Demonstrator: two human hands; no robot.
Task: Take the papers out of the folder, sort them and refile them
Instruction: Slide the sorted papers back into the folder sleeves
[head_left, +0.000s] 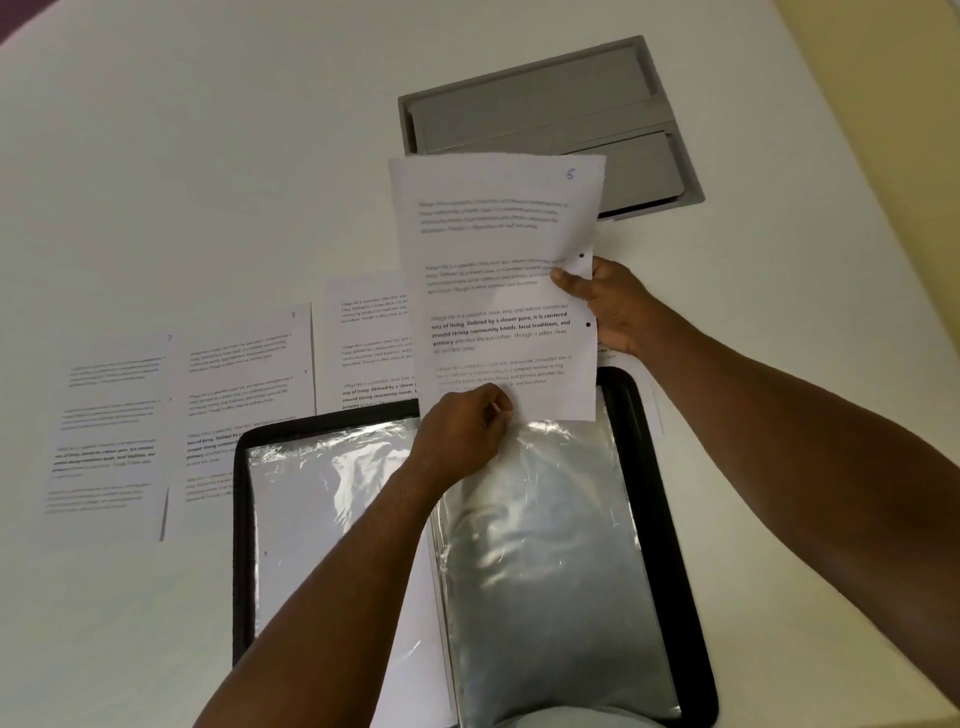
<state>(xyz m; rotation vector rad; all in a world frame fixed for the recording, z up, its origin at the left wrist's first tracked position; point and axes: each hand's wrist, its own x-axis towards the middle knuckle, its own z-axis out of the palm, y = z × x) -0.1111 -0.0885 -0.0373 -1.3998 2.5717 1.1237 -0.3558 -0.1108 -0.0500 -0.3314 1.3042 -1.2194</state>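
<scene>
- Over the open folder (670, 519), you hold one sheet (498, 291) up in both hands, its long axis running away from you, a handwritten number at its far right corner
- Your right hand (613, 306) pinches the sheet's right edge, thumb on the front between the two punched holes, so that grip is clamped on the paper
- Your left hand (462, 436) pinches the sheet's near edge, fingers curled round it, right where it meets the mouth of the clear sleeve (550, 545)
- The sleeve lies straight below the sheet and toward you, its length lined up with the paper's; that line is what the next move turns on
- I judge the sheet is either leaving or entering the sleeve; which one cannot be told from this view
- Your left hand is nearer the sleeve mouth and would steady the plastic; the right hand guides the far end
- Three more sheets (244, 400) lie face up in a row on the white surface (182, 156), left of the held sheet, the nearest partly hidden behind it and the folder
- A grey hatch (545, 104) is set in the surface beyond the sheet
- Watch for the plastic creasing and catching the paper's corner
</scene>
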